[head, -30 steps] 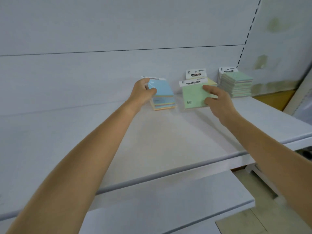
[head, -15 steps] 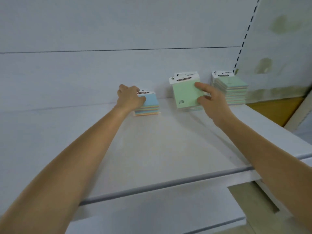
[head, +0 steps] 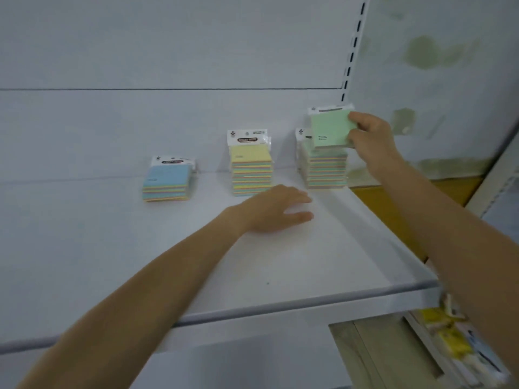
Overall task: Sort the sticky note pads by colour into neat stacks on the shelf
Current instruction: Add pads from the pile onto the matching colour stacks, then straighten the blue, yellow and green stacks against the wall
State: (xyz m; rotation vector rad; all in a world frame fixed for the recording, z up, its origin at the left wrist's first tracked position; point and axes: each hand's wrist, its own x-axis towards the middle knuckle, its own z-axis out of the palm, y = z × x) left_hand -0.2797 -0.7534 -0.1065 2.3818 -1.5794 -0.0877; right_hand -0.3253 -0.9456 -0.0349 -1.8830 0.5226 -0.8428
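Both arms reach forward: right hand [head: 370, 136] fingers clamp green pad [head: 331, 130]; left hand [head: 276, 210] fingers apart.

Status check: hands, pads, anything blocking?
Right hand holds green pad above green stack. Left hand empty, open over shelf. Blue stack, yellow stack standing. Nothing blocking.

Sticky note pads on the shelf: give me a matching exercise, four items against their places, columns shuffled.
1. blue-topped stack
2. yellow-topped stack
3. green-topped stack
4. green pad

A. middle of the shelf
B. held in the right hand
C. leftmost
D. rightmost, under the held pad

Pairs: 1-C, 2-A, 3-D, 4-B
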